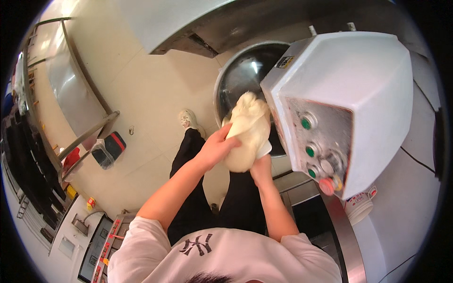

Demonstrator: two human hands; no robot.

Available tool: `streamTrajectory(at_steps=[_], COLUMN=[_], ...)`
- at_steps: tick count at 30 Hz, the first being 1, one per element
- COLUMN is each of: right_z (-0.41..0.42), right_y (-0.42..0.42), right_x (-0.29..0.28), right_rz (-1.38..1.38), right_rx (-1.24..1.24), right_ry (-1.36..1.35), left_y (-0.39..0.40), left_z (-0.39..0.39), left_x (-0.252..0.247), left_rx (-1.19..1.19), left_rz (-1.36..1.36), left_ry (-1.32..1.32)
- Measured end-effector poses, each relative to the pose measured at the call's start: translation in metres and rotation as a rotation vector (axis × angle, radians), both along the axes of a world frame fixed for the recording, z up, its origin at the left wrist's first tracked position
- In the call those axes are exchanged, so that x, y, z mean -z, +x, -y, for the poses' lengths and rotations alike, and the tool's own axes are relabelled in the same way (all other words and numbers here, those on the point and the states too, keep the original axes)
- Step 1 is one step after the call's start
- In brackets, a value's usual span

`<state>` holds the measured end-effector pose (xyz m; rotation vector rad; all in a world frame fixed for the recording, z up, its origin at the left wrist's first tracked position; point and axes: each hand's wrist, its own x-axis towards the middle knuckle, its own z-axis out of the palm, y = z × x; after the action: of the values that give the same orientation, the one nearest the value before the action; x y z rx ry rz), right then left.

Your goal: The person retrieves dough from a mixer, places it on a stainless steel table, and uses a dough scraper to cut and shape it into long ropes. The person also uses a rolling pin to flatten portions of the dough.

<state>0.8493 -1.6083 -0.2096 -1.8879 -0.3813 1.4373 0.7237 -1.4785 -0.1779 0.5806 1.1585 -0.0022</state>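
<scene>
A large, smooth lump of pale dough [247, 131] hangs between my hands, above the near part of a round steel mixer bowl [236, 76]. My left hand [220, 144] grips the dough's left side, with the thumb on top. At the lower right of the dough is my right hand [261, 170], its fingers mostly hidden. It holds a white flat piece, likely a plastic dough scraper [264, 149], against the dough's side. The white mixer head [343, 78] covers the bowl's right part.
Green buttons [310, 151] and a red knob [326, 186] sit on the mixer's panel, close to my right hand. A steel counter [198, 32] stands beyond the bowl. To the left are a metal-framed table [70, 81] and a dark box [109, 150]. A white bucket [359, 208] lies at right.
</scene>
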Motion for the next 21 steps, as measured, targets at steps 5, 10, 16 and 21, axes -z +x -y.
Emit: streamTrajectory(at_steps=[5,10,16,21], right_z=[0.028,-0.005,-0.069,-0.135], right_y=[-0.023,-0.036,0.002,0.050], right_x=[-0.111,-0.204,-0.295,-0.306], right_rz=[0.051,-0.122,-0.421,0.165], right_rx=[-0.264,-0.534,-0.044,0.063], right_ry=[0.051,0.218,0.480,0.656], left_y=[-0.058,-0.085,-0.108,-0.074], left_z=[0.025,0.014,-0.073,-0.237], left_x=[-0.108,-0.224,-0.379,-0.471], left_rx=[-0.254,-0.042,-0.403,-0.104], left_rz=[0.148,-0.142,0.016,0.137], left_ry=[-0.104,0.379,0.495,0.916])
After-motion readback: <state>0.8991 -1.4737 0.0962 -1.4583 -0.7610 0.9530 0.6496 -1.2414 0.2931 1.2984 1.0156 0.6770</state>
